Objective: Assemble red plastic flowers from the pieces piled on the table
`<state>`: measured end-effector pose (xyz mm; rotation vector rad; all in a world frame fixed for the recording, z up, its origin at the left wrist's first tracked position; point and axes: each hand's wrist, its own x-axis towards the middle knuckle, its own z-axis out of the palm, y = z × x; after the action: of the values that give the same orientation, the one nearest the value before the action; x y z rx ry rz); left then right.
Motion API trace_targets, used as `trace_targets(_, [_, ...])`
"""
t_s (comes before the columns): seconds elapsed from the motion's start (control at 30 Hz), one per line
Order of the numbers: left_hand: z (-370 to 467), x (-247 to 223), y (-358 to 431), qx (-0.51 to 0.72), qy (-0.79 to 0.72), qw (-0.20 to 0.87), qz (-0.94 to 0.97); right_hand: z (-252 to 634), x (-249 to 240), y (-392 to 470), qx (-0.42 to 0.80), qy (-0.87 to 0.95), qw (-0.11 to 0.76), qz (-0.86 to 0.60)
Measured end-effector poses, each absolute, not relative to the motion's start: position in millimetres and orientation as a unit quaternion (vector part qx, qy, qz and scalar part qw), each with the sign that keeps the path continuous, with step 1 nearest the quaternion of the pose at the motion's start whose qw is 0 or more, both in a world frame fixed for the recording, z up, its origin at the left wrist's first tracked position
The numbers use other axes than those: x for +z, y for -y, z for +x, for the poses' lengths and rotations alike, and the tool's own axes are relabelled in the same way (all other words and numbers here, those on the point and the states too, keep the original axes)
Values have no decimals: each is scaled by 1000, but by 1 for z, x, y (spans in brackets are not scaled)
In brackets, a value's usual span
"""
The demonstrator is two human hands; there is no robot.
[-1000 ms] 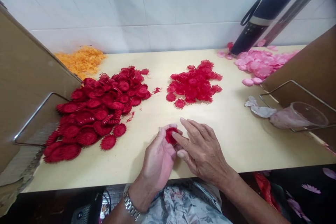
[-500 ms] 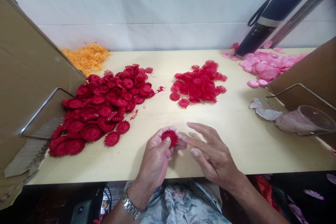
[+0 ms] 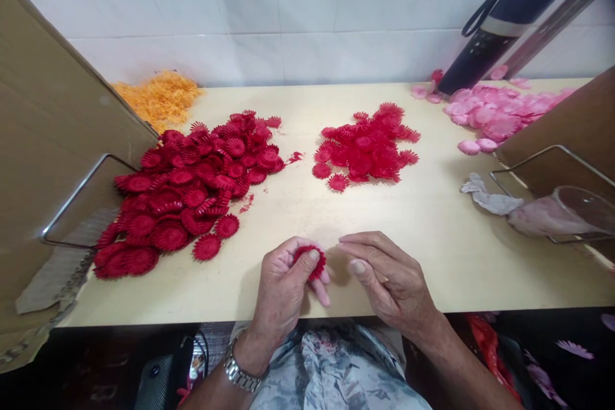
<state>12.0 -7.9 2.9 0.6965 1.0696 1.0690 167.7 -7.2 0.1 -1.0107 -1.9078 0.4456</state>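
My left hand [image 3: 282,287] pinches a dark red, fringe-edged petal disc [image 3: 318,268] just above the table's front, its thumb pressed on the disc's face. To the right of it, my right hand [image 3: 394,282] hovers with straight fingers, the thumb apart from them; I see nothing in it, and it does not touch the disc. A large heap of dark red petal discs [image 3: 180,202] spreads on the left of the table. Beyond my hands lies a smaller pile of brighter red fringed petals [image 3: 368,147].
Cardboard walls [image 3: 62,70] with wire brackets flank the table [image 3: 288,205]. Orange shreds [image 3: 163,99] lie at the back left, pink petals [image 3: 504,112] at the back right. A dark blue folded umbrella [image 3: 480,51] leans there. A clear plastic cup [image 3: 567,208] and crumpled tissue [image 3: 492,198] are at right.
My right hand's fingers have come away from the disc and drawn closer together. The left thumb has slid further over the disc. The view has shifted slightly.
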Motion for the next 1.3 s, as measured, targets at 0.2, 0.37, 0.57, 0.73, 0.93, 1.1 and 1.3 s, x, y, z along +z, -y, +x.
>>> trace_targets(0.2, [13, 2, 8, 451, -488, 653, 364, 154, 10, 3, 267, 737, 436, -442])
trace_targets(0.37, [11, 4, 10, 424, -442, 671, 419, 150, 10, -4, 302, 745, 403, -438])
trace_targets(0.57, [11, -2, 8, 457, -460, 657, 384, 153, 3, -3, 233, 769, 396, -444])
trace_targets(0.73, [13, -1, 8, 455, -470, 642, 399, 155, 2, -6, 250, 788, 355, -437])
trace_targets(0.93, [13, -6, 9, 453, -482, 647, 379, 148, 2, -1, 217, 781, 408, -420])
trace_targets(1.1, [19, 0, 9, 456, -549, 521, 468, 133, 2, 5, 144, 777, 437, -429])
trace_targets(1.3, [26, 13, 13, 472, -567, 421, 527, 128, 0, -3, 83, 768, 421, -476])
